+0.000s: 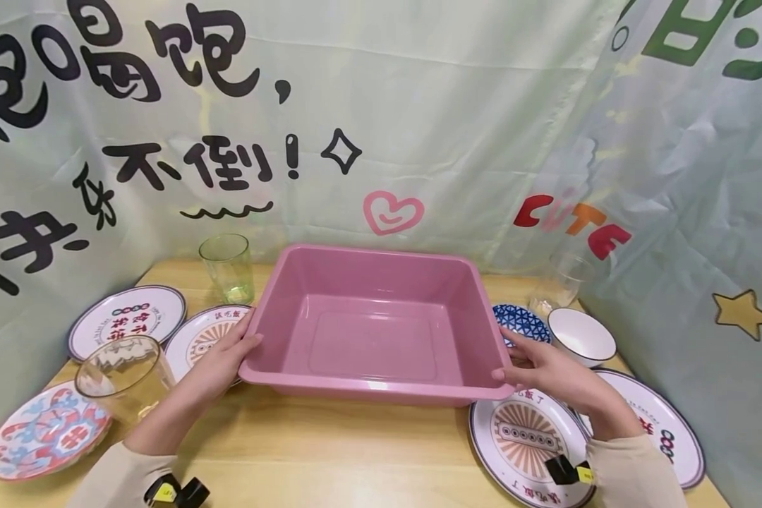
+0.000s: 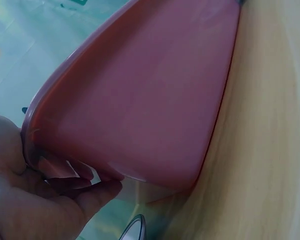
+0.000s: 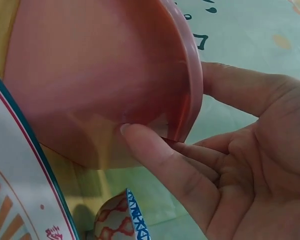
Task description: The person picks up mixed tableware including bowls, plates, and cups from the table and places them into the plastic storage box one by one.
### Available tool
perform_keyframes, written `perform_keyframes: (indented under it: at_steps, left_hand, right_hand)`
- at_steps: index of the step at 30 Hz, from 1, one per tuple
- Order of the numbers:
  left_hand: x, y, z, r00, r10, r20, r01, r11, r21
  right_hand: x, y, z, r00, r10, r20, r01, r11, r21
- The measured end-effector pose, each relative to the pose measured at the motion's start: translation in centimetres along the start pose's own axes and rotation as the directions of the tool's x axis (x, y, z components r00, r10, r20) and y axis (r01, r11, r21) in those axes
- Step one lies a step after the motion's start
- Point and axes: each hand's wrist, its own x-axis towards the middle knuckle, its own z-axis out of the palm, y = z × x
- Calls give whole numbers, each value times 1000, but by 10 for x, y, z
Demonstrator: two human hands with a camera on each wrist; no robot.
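Observation:
A pink plastic basin (image 1: 375,339) with a rolled rim stands at the middle of the table, its open top facing up and nothing inside. My left hand (image 1: 219,356) grips its left rim near the front corner, thumb over the edge. On the opposite side my right hand (image 1: 546,370) holds the right rim, also toward the front. In the left wrist view, the fingers (image 2: 102,195) curl under the rim against the outer wall. The right wrist view shows one fingertip (image 3: 132,132) pressed to the basin's outside. The basin's underside lies close over the wooden table (image 1: 349,451).
Left of the basin are a green glass (image 1: 228,271), an amber glass (image 1: 127,377), white plates (image 1: 127,317) and a patterned dish (image 1: 47,434). At right stand a clear glass (image 1: 561,279), a blue-patterned dish (image 1: 521,323), a white bowl (image 1: 582,335) and printed plates (image 1: 527,441). A printed cloth (image 1: 482,141) hangs behind.

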Motion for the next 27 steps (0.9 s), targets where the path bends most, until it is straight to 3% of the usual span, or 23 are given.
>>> perform_keyframes:
  at_steps: [10,16,19,23,27]
  left_hand:
    - [-6,5,-7,999,-28,38,29,999,-26]
    - [-3,5,-6,997,-79,-11,78,995,-68]
    - [-2,3,-4,991,-124,-41,114,975,-192]
    - [-3,0,0,989,-147,-9,133,919,-372]
    - [-7,-2,2,990,-138,14,132,913,-386]
  right_hand:
    - [-4,-2,-5,997,-43,67,48,996,-69]
    - [-5,-3,-8,995,-78,63,84,991,-102]
    - [-6,-3,-7,995,-92,47,97,989,-113]
    - [-7,-1,-5,995,-100,22,102,990,-103]
    - [-9,1,0,997,-82,-4,82,994,-77]
